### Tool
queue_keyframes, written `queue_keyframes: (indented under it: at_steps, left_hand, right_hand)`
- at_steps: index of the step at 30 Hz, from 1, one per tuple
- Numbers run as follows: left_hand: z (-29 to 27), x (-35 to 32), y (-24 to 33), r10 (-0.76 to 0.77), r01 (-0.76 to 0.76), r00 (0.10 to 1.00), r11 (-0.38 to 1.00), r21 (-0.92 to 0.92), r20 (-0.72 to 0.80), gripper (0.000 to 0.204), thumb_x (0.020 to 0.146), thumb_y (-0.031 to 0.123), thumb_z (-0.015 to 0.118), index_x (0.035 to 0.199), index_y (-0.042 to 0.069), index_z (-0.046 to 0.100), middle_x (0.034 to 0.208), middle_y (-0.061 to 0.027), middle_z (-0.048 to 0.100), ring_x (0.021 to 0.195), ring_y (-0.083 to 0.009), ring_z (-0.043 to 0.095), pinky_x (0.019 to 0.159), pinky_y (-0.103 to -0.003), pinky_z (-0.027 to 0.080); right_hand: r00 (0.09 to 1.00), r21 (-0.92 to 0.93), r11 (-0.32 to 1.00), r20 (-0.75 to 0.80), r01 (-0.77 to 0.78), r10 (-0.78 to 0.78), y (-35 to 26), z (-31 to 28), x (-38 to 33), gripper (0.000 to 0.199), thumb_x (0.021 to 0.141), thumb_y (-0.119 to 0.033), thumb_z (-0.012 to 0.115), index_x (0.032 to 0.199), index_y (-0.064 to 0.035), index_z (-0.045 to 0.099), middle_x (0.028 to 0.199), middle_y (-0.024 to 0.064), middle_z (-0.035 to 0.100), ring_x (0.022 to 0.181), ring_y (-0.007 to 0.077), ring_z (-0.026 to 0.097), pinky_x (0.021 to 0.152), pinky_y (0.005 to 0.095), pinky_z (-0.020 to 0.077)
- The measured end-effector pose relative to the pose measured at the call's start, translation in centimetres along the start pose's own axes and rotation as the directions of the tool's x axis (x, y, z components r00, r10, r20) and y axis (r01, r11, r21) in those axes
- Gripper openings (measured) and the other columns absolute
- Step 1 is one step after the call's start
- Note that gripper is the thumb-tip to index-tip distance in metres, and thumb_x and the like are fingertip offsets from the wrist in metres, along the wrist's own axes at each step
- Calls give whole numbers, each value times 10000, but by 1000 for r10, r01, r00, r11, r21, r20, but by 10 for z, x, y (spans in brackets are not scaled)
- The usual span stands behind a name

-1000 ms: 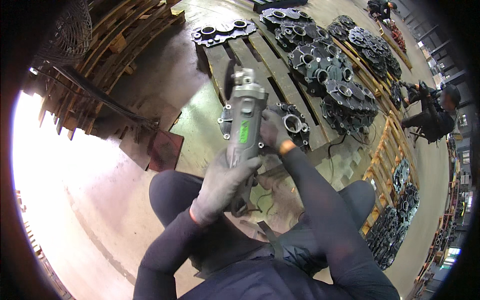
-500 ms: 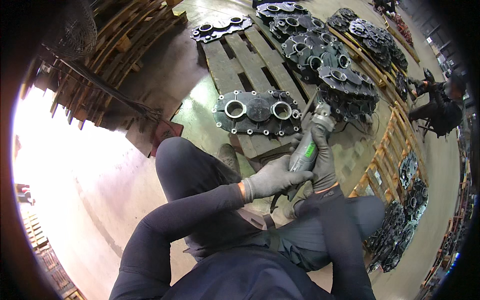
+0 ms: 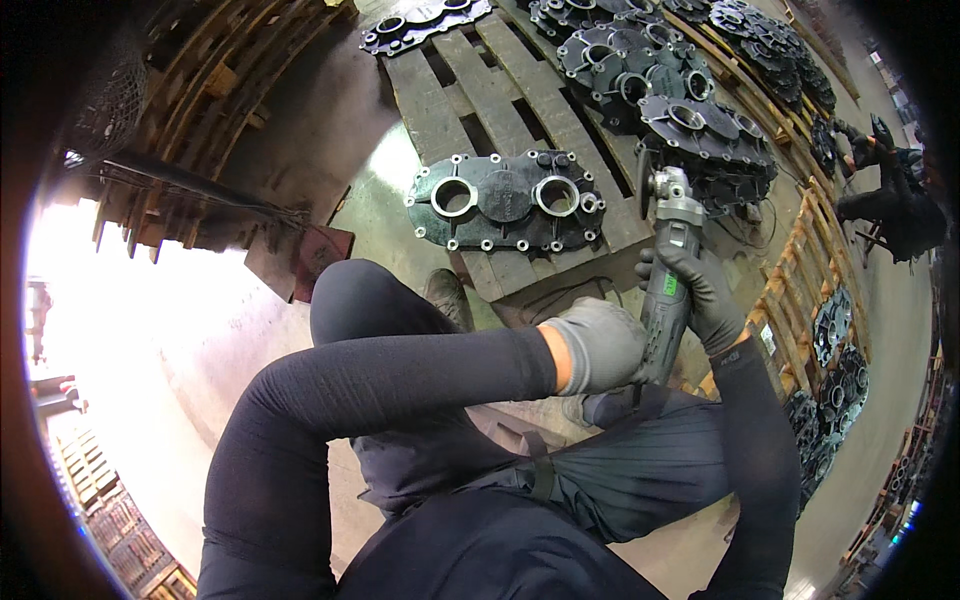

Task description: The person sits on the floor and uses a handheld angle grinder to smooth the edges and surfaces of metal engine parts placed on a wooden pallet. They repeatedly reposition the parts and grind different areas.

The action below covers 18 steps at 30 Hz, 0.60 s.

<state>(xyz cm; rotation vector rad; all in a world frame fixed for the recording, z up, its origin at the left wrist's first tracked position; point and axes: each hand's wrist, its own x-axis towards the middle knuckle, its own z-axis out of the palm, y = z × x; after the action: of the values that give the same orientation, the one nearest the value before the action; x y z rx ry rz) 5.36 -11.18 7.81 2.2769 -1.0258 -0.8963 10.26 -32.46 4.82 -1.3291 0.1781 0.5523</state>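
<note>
An angle grinder [image 3: 663,325], grey with a green label, points away from me over the pallet's near right corner. My right hand [image 3: 712,295], in a grey glove, wraps round its body. My gloved left hand [image 3: 598,345] is closed at the rear end of the grinder. The grinder's disc [image 3: 644,185] stands edge-on at the left of its head, apart from any part. To the left of the disc, a black cast metal cover [image 3: 510,203] with two bright-rimmed round bores lies flat across the near end of the wooden pallet [image 3: 500,268].
Another cover [image 3: 420,25] lies at the pallet's far left. Stacked covers [image 3: 705,130] rise along its right side. Stacked pallets [image 3: 215,90] stand at far left. A slatted wooden pallet [image 3: 800,255] is at right, and a person [image 3: 890,205] sits beyond it. A cable [image 3: 570,293] trails below the near pallet edge.
Both hands have shifted right with the grinder, which has turned more upright in view. My left hand has slid toward its rear end. The view has moved slightly, and the cover appears higher.
</note>
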Motion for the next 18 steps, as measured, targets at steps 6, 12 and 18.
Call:
queue_keyframes:
  at_steps: [6, 12, 18]
  left_hand:
    - [28, 21, 6, 156, -169, 985, 961, 218, 77, 277, 928, 275, 729, 1143, 152, 854, 1104, -66, 827, 1014, -287, 800, 762, -486, 633]
    - [39, 17, 23, 95, -180, 934, 958, 223, 344, 323, 854, 296, 784, 1127, 137, 854, 1055, -78, 817, 982, -342, 784, 698, -613, 607]
    - [9, -2, 32, 115, -167, 974, 947, 275, 196, 290, 884, 261, 734, 1101, 105, 846, 977, -99, 811, 874, -352, 779, 719, -587, 598]
  right_hand:
    - [997, -406, 912, 2, -65, 72, 10, -18, 71, 451, 942, -215, 859, 1263, 30, 658, 979, 77, 750, 818, 179, 764, 730, 322, 626]
    - [995, -678, 735, 81, 17, 52, 26, 1, 142, 398, 880, -323, 886, 1013, 41, 794, 897, 91, 772, 793, 174, 698, 767, 366, 563]
    - [986, -701, 701, -17, -128, 163, 24, 3, 185, 495, 886, -402, 874, 962, 78, 780, 827, 95, 734, 743, 162, 676, 725, 368, 552]
